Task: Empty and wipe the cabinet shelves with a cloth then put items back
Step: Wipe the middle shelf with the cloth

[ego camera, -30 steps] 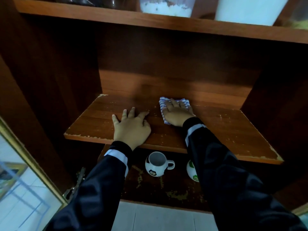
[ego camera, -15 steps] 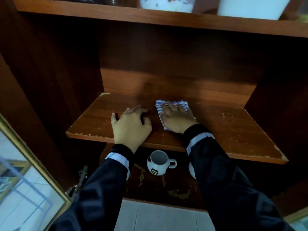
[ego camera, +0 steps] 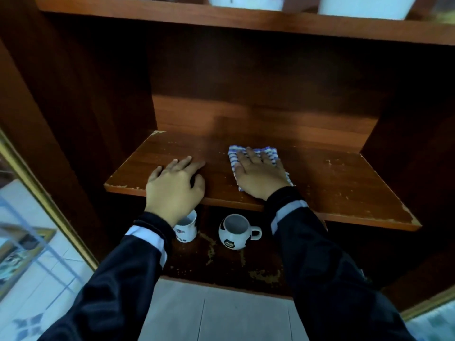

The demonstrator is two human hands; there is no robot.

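One blue-striped cloth [ego camera: 232,157] lies on the shelf [ego camera: 344,188] near its back edge, pressed flat under the right hand [ego camera: 258,179], fingers [ego camera: 250,153] straight. Left hand [ego camera: 173,188] rests open at the front edge, holding nothing. Wiping is in hand; next, probably a sweep toward the right corners.

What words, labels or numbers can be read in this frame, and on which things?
White cup: a small label, too blurred to read.
Football mug: a small badge, too blurred to read.
Nothing else shows text.
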